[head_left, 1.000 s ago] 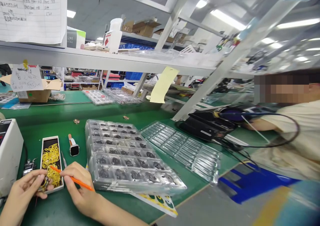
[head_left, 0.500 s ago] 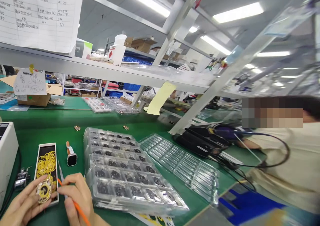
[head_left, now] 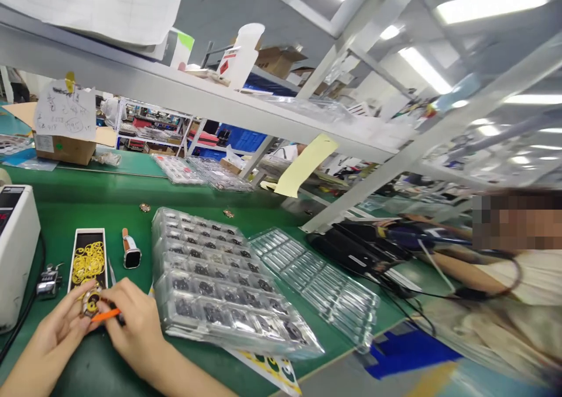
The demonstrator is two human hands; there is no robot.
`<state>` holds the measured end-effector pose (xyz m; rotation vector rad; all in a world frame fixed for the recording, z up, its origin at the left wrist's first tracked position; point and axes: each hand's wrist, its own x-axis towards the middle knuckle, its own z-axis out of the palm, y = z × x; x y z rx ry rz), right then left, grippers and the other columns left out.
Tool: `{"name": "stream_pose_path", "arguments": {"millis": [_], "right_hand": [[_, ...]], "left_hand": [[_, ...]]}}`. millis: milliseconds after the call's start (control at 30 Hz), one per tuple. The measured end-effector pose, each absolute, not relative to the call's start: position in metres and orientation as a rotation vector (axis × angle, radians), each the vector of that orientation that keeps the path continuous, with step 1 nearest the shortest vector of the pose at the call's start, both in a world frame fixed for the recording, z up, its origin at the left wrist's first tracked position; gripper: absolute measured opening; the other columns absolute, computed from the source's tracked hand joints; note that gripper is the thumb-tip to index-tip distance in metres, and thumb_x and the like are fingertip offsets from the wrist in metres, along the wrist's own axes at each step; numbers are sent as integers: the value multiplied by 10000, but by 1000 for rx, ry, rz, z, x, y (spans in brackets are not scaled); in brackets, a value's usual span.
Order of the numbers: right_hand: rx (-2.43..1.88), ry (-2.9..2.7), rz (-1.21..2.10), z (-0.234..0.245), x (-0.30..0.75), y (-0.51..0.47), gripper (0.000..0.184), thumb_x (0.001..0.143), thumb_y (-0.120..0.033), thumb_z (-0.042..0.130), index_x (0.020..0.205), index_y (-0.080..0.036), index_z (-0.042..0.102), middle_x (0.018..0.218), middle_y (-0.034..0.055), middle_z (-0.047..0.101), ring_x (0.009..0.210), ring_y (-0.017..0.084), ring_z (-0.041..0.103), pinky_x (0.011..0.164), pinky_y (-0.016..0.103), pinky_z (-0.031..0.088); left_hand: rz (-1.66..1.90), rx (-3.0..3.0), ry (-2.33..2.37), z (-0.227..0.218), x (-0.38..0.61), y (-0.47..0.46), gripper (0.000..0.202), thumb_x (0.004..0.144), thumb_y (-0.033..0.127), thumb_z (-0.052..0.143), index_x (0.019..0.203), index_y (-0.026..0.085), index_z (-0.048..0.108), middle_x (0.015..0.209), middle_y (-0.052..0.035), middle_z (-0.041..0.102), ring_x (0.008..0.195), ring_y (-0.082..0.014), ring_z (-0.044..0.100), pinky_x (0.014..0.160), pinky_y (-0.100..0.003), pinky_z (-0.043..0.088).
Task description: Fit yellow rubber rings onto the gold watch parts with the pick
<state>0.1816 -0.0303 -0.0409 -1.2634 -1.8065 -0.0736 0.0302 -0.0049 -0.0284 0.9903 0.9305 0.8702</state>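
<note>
- left hand (head_left: 52,332) pinches a small round part (head_left: 91,303) by its edge, thumb against fingertips; the part carries a yellow ring and is held just over the near end of the black ring tray (head_left: 89,235)
- right hand (head_left: 132,327) is closed in a pen-style pinch on an orange stick (head_left: 105,314), tip against the part's face
- risk: the stick skids off the face, likely because the part is small and held only at the rim; the ring could then spring loose
- risk: a loose ring lands among the spare yellow rings (head_left: 88,261) in the tray and gets mixed in, or falls on the green mat (head_left: 109,209)
- risk: the edge-only pinch gives way under the stick's push and the part drops
- risk: right wrist is just beside the stack of clear blister trays (head_left: 219,280); a sideways nudge could shift the stack and its dark parts
- risk: tweezers (head_left: 111,273) lie near the fingers beside the tray and could get knocked
- cannot tell whether the ring sits fully in place, contact too small in view
</note>
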Motion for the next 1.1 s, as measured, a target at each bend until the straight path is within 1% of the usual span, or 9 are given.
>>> {"name": "stream_pose_path", "arguments": {"millis": [67,167,367,500,633,733,867,1000,1100], "right_hand": [[-1241,-1771,-2,-42,182,-29,148,898,-181,477,902,-166,624,766,57,639,686,152,602,590,251,472],[-1187,-1727,81,-43,183,-28,110,884,-149,505,881,-170,613,773,56,644,695,147,609,610,249,491],[-1211,-1721,91,-43,185,-31,71,865,-145,549,864,-186,607,756,34,626,665,135,607,573,244,483],[-1253,-1726,101,-44,185,-33,102,854,-128,531,851,-195,608,733,18,614,637,130,593,548,244,473],[-1249,-1724,146,-43,185,-34,125,838,-94,538,850,-195,610,731,12,616,653,128,597,554,237,475],[-1248,-1718,180,-42,185,-34,126,836,-86,545,834,-195,608,717,7,612,637,120,586,544,225,464],[-1246,-1724,204,-43,185,-33,119,814,-83,552,774,-190,580,689,-6,590,609,108,561,539,216,438],[-1232,-1709,348,-39,183,-34,114,774,-101,550,700,-187,557,643,-24,539,536,87,482,478,199,376],[-1196,-1629,674,-33,184,-35,122,767,-149,549,650,-182,550,596,-36,488,477,71,398,433,192,319]], "left_hand": [[820,1029,915,-26,29,-4,662,572,469,809,1137,187,613,1122,-105,698,1067,-302,639,926,-350,535],[794,1087,855,-21,28,-4,601,657,361,765,1182,152,564,1090,-113,698,1045,-267,648,950,-361,517],[781,1156,762,-20,29,-8,483,777,219,635,1239,152,513,1095,-106,687,1058,-221,637,961,-357,499],[785,1204,758,-23,29,-10,443,784,154,602,1222,166,537,1049,-88,704,1041,-209,647,952,-351,499],[787,1299,777,-28,28,-11,417,791,135,582,1204,185,553,1043,-81,713,1060,-214,645,942,-342,505],[799,1379,772,-32,26,-12,395,811,144,562,1202,204,559,1122,-87,690,1109,-226,623,960,-352,495],[745,1475,766,-32,24,-13,413,842,162,515,1250,221,539,1172,-79,669,1080,-207,639,966,-335,485],[717,1547,834,-29,25,-11,450,828,140,492,1273,203,524,1042,-65,708,1009,-195,663,901,-304,505],[740,1503,912,-29,26,-7,439,813,132,489,1248,162,531,883,-52,714,881,-181,681,833,-298,521]]}}
